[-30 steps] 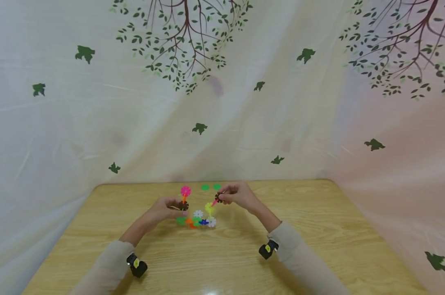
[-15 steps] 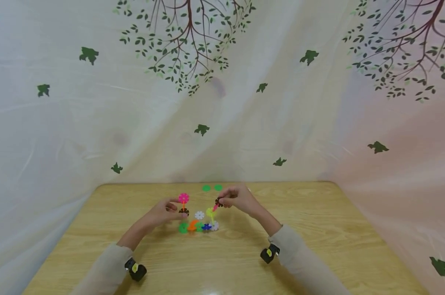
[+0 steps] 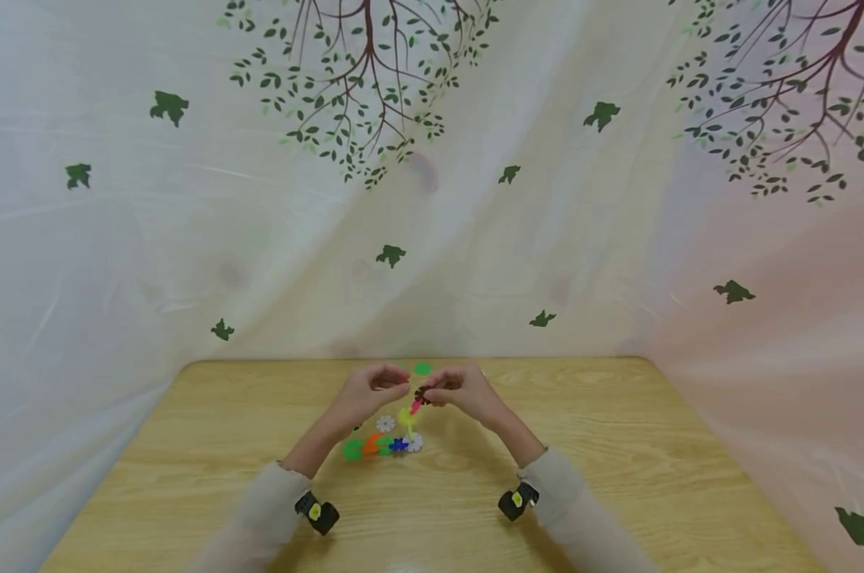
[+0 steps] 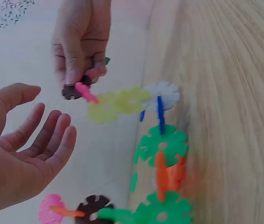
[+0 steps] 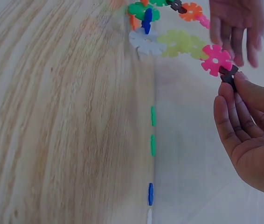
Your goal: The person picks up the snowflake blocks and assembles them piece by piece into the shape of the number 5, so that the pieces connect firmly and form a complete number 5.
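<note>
My right hand [image 3: 466, 391] pinches a dark brown notched snowflake disc [image 5: 228, 77] between thumb and fingertips. That disc joins a pink disc [image 5: 216, 59], two yellow discs [image 5: 176, 42] and a white disc [image 5: 146, 43] at the table. From there the chain runs through a blue disc [image 4: 161, 114], a green disc [image 4: 163, 144], orange pieces [image 4: 162, 175] and another green disc [image 4: 162, 211]. Its other end has a second brown disc [image 4: 93, 207], an orange disc [image 4: 66, 211] and a pink disc [image 4: 51, 209]. Beside the right hand, my left hand [image 3: 371, 395] has spread, bent fingers around nothing.
Loose discs lie toward the far side of the wooden table [image 3: 604, 461]: green [image 5: 153, 115], another green [image 5: 152, 145] and blue [image 5: 150, 193]. Behind the table hangs a pale curtain [image 3: 296, 263] with printed branches and leaves.
My left hand has let go of the brown-and-pink end of the chain and moved right, toward the right hand. The right hand keeps its pinch on the brown disc.
</note>
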Motion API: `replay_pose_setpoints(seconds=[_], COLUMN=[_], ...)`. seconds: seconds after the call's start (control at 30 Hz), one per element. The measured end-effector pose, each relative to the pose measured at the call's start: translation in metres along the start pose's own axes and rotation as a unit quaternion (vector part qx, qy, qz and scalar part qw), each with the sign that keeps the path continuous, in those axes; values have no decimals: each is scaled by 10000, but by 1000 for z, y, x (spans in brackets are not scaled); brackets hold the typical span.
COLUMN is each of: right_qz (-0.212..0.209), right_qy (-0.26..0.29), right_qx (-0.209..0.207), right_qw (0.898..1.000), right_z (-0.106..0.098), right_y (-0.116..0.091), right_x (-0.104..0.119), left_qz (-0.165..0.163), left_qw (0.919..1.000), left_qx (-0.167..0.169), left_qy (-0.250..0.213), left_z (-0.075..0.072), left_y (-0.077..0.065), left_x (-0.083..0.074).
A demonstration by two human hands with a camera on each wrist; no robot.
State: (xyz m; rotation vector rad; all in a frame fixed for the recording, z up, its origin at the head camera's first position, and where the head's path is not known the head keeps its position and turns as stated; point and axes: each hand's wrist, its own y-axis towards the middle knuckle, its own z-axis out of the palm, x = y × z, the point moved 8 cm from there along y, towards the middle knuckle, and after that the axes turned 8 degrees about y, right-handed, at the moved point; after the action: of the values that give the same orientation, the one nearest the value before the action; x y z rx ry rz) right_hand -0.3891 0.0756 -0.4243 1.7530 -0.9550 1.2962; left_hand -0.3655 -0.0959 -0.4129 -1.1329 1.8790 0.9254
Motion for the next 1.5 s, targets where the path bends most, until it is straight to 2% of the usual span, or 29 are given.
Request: replay_pose_setpoints(seconds=[0.1, 0.2, 0.43, 0.73, 0.87, 1.1, 1.3, 1.5], right_qz=[15, 14, -67, -11, -120, -166, -158, 189], right_qy=[5, 2, 34, -89, -298, -810, -1440, -1828], right_qx=[-39, -56, -134, -94, -88, -341, -364, -373], right_qw=[10000, 10000, 9999, 9999, 9994, 9960, 9888, 9823], right_z=[1, 2, 2, 0, -14, -59, -86, -98], right_y=[1, 2, 4, 8, 9, 21, 29, 30], right_x=[-1, -1, -1, -2, 6, 14, 0, -27], left_qz=[-128, -149, -270, -509, -667, -759, -741, -693], left_qw=[9987, 9967, 9953, 9934, 9923, 9921, 9926, 9930], left_qx=[320, 422, 336, 348, 270, 103, 50, 114], left_qy=[-375, -678, -862, -967, -1006, -998, -963, -948], left_z=[15, 22, 24, 26, 25, 21, 18, 19], left_y=[7, 11, 17, 18, 19, 22, 21, 19], left_x=[8, 17, 30, 37, 40, 43, 42, 43])
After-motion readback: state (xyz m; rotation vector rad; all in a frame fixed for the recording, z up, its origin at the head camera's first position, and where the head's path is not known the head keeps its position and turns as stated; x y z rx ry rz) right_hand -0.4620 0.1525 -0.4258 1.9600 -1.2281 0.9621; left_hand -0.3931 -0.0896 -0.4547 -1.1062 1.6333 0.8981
